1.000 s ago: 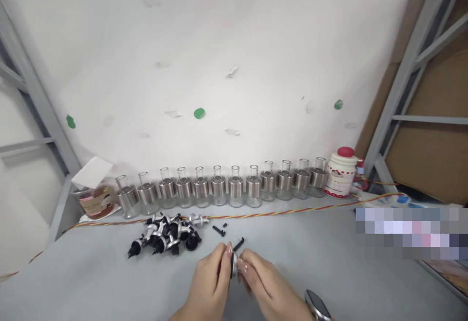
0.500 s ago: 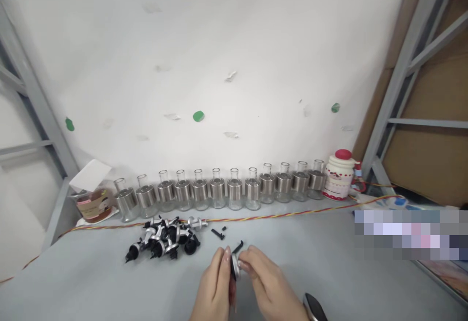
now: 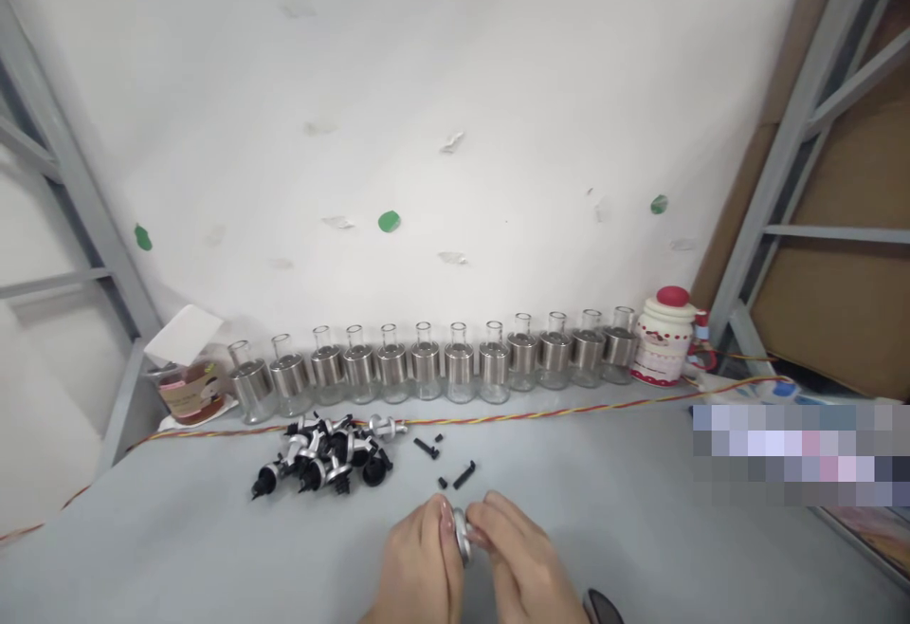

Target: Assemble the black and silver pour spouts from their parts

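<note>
Held low over the front of the table is a silver bottle pourer point(image 3: 462, 537), mostly covered by fingers. My left hand point(image 3: 421, 558) is closed around its left side. With pinched fingertips my right hand point(image 3: 518, 548) grips its right side. Just beyond the hands lie a slim black hooked piece point(image 3: 464, 475) and a tiny black bit point(image 3: 442, 483). A second black hooked piece point(image 3: 427, 449) rests farther back with another tiny bit point(image 3: 439, 437). To the left is a loose pile of black and silver pourers point(image 3: 334, 453).
A row of glass bottles with metal sleeves point(image 3: 425, 363) stands along the wall. A twisted red-yellow cord point(image 3: 540, 417) runs in front of them. On the right stands a white jar-shaped mug with a red knob point(image 3: 664, 339); at left, a labelled cup point(image 3: 191, 396).
A black hooked piece that stuck up by the fingers now lies on the table, and a tiny black bit has appeared beside it. Both hands keep hold of the pourer.
</note>
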The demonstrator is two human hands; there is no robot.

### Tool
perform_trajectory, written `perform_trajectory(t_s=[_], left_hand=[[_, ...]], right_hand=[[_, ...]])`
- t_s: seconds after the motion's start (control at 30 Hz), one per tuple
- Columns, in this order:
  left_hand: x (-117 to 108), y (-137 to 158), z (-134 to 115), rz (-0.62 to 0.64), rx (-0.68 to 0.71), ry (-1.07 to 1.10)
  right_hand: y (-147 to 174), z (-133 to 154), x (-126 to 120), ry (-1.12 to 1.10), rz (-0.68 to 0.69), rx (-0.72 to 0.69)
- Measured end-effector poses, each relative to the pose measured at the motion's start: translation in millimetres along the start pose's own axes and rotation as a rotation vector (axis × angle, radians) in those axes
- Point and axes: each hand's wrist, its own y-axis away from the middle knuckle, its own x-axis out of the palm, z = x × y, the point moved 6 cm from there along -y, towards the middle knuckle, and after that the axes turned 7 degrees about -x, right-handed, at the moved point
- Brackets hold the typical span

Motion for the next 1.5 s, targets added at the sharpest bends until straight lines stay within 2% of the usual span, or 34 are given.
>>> perform_trajectory(t_s=[0.13,0.23,0.33,0.4,0.5,0.6,0.7,0.83,1.03,1.17,1.33,1.5], left_hand=[[-3,-1,-6,-0.067,0.156,-0.094],[3,-9,-8,0.036,0.200,-0.158],[7,-21,-2,0.248,0.068,-0.188],[5,-27,5,0.354,-0.096,-0.135],[-1,-30,12,0.383,-0.262,0.076],[4,-23,19,0.428,-0.433,0.330],[18,-13,18,0.521,-0.547,0.507],[26,-8,15,0.534,-0.594,0.592],[28,-9,18,0.517,-0.608,0.698],[27,-10,17,0.513,-0.568,0.668],[21,-11,12,0.485,-0.422,0.546],[19,-13,14,0.434,-0.435,0.622]], right_hand=[[2,-6,4,-0.038,0.016,0.076],[1,-22,8,-0.128,-0.002,0.266],[1,-43,21,-0.402,0.018,0.536],[1,-50,32,-0.659,0.053,0.685],[2,-51,36,-0.901,0.033,0.824],[3,-51,32,-0.966,-0.040,0.902],[5,-51,32,-0.935,-0.038,0.888],[8,-53,33,-0.732,0.013,0.759],[0,-47,15,-0.428,0.030,0.565],[-10,-34,-6,-0.270,-0.064,0.404],[-6,-33,2,-0.421,-0.004,0.483],[-1,-42,13,-0.567,-0.065,0.526]])
